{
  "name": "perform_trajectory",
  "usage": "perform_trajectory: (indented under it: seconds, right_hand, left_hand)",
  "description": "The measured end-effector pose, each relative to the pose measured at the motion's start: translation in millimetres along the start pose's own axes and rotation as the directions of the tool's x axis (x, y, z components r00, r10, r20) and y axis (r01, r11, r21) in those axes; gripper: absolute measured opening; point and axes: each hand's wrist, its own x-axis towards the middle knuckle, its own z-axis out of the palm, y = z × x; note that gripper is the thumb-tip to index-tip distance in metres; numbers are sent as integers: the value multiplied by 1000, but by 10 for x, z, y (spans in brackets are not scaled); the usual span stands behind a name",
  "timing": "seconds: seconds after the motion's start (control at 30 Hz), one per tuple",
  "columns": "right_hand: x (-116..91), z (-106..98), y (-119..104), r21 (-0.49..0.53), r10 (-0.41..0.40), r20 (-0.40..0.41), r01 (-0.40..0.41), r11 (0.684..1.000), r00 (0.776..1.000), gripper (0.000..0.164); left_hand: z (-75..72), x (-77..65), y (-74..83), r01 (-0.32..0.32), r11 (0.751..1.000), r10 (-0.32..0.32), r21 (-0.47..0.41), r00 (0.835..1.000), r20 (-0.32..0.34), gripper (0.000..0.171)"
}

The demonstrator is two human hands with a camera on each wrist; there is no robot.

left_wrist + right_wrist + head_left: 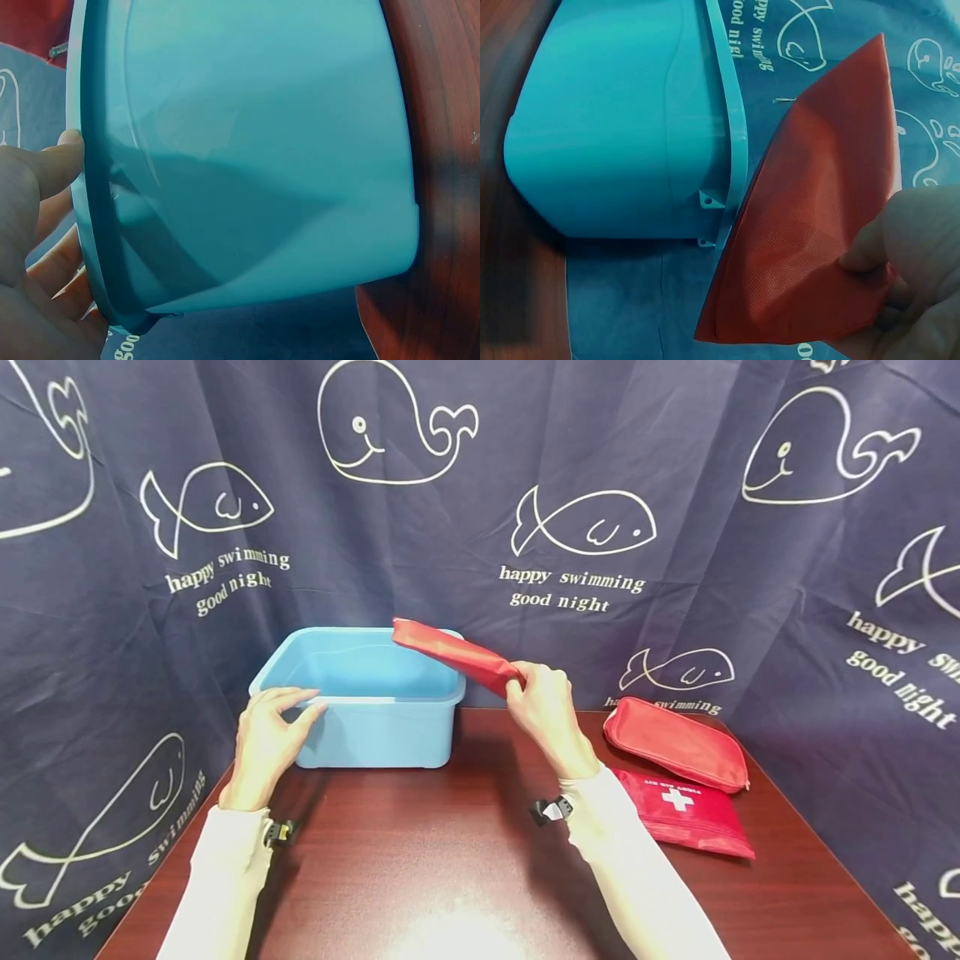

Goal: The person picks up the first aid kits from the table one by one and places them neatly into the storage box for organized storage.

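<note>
In the head view my right hand (546,706) pinches a red pouch (453,652) by its near right end. The pouch slants up to the left, its far end over the right part of a light blue plastic bin (378,735). The right wrist view shows the right thumb pressed on the flat side of the pouch (802,217), beside the bin's rim (736,142). At the bin's front left corner, my left hand (270,735) rests on the rim with fingers extended. In the left wrist view, the thumb touches the rim and some fingertips are hidden behind it.
To the right lies a red zippered pouch (675,742), partly over a red first aid kit pouch (686,814) with a white cross. The bin stands at the back left of the brown wooden table (420,852). A dark blue printed curtain (480,527) surrounds the table.
</note>
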Motion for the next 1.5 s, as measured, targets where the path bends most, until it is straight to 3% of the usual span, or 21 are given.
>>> perform_trajectory:
  seconds: [0.67, 1.5]
  right_hand:
    - [199, 208, -268, 1, 18, -4, -18, 1000, 1000, 21]
    - [378, 434, -773, 53, -54, -35, 56, 997, 998, 30]
  left_hand:
    - [2, -6, -16, 8, 1000, -8, -12, 1000, 1, 27]
    - [21, 6, -48, 4, 1000, -4, -8, 1000, 7, 26]
